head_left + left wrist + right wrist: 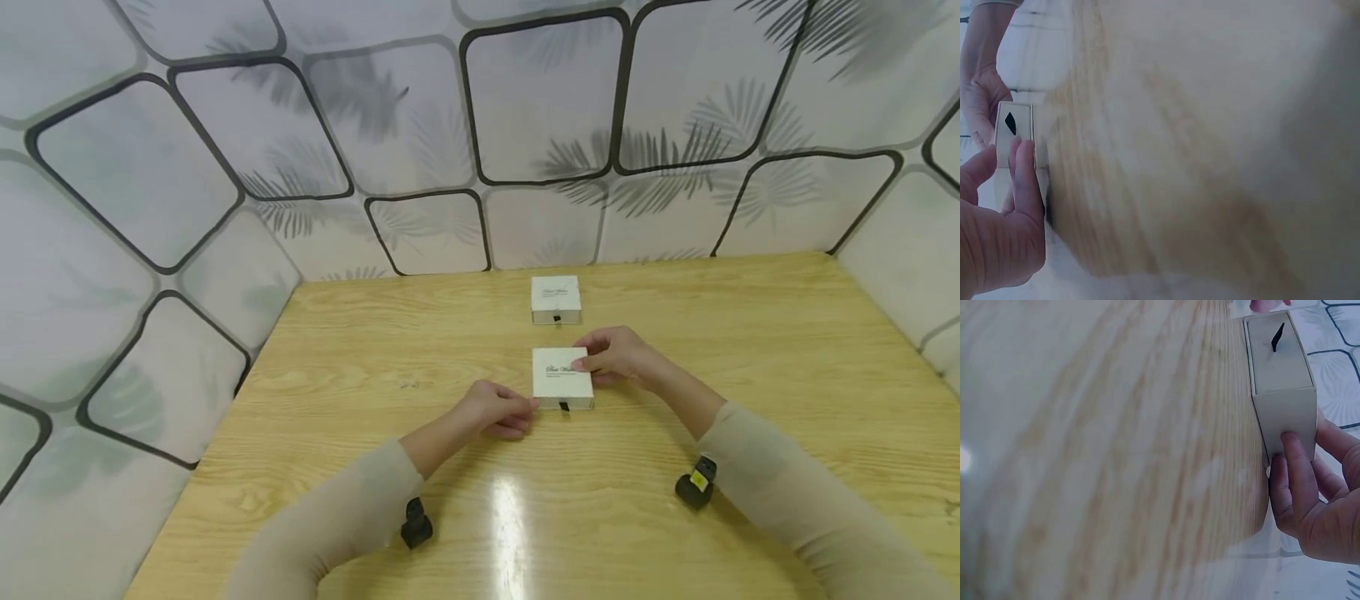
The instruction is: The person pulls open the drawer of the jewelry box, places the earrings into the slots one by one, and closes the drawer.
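Near white box (562,377): a small, flat, square drawer-type box with script lettering on its lid and a short black pull tab (564,406) on the side facing the person. It lies flat near the middle of the wooden table (360,350), between the two hands. Right hand (618,353): fingers curled over the right edge and far right corner of the box, grasping it; in the right wrist view the fingertips (1291,464) press against its side wall. Left hand (498,410): fingers loosely bent, tips touching the near left corner of the box; the left wrist view shows the fingers (1022,175) laid against the box end, beside the tab. Far white box (556,299): same kind, also with a black tab, lying farther back on the table, apart from both hands. Both forearms wear beige sleeves (787,492). A wall panel (187,167) with dark-outlined shapes and leaf shadows encloses the table.
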The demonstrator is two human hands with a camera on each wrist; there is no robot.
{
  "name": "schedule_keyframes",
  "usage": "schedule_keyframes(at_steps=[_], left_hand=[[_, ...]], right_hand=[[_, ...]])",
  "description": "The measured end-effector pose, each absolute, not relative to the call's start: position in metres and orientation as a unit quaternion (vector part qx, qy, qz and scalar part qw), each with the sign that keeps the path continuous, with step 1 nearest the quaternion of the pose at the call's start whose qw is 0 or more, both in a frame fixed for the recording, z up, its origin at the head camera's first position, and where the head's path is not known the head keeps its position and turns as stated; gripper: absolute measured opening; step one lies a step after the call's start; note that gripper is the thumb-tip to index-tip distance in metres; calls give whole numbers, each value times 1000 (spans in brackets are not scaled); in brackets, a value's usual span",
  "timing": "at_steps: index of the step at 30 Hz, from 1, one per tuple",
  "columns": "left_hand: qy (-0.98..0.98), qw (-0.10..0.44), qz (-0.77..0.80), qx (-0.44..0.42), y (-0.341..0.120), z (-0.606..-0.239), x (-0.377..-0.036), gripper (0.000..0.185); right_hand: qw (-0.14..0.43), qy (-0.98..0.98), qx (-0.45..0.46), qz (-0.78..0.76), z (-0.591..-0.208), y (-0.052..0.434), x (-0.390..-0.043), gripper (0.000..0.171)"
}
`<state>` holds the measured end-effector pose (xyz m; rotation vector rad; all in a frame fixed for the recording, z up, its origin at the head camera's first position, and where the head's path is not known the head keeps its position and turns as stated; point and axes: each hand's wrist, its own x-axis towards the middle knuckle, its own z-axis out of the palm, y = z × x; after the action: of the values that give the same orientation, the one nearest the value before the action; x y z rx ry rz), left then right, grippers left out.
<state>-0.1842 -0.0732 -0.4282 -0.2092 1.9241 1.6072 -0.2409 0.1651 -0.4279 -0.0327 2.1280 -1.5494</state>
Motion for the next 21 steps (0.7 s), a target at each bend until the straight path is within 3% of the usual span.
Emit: schedule_keyframes(at_steps=[10, 16, 21], left_hand=[[682, 352, 635, -81, -68, -427, -177, 30], [541, 410, 718, -154, -61, -427, -177, 35], [444, 422, 762, -209, -56, -427, -177, 33]], right_hand=[[253, 780, -15, -573, -429, 165, -242, 51], [253, 781, -11, -571, -429, 166, -242, 49], [256, 779, -11, -572, -428, 166, -242, 48]])
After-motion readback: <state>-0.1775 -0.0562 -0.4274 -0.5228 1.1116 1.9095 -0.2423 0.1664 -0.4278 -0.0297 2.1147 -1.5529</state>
